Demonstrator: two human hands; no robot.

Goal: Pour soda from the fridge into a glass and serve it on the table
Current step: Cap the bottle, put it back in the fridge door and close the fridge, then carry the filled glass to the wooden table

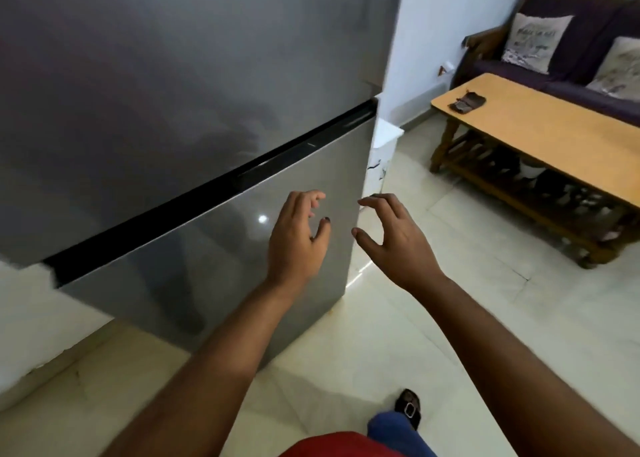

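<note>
A person stands before a tall grey two-door fridge (180,110), both doors shut, with a black recessed band dividing the upper door from the lower. Both bare arms reach forward. The left hand (298,238) hovers in front of the lower door near its right edge, fingers loosely curled, its grip wide and holding nothing. The right hand (394,238) sits just beside it, past the fridge's corner, thumb and fingers spread in a wide, empty grip (whether either hand touches the door cannot be told). To the right, well apart from the fridge, a long light-wood table (540,134) with a slatted lower shelf stands on the pale tiled floor (433,318), a small dark crumpled object (467,102) lying near its far end. Behind it is a dark purple sofa (585,30) with pale cushions.
</note>
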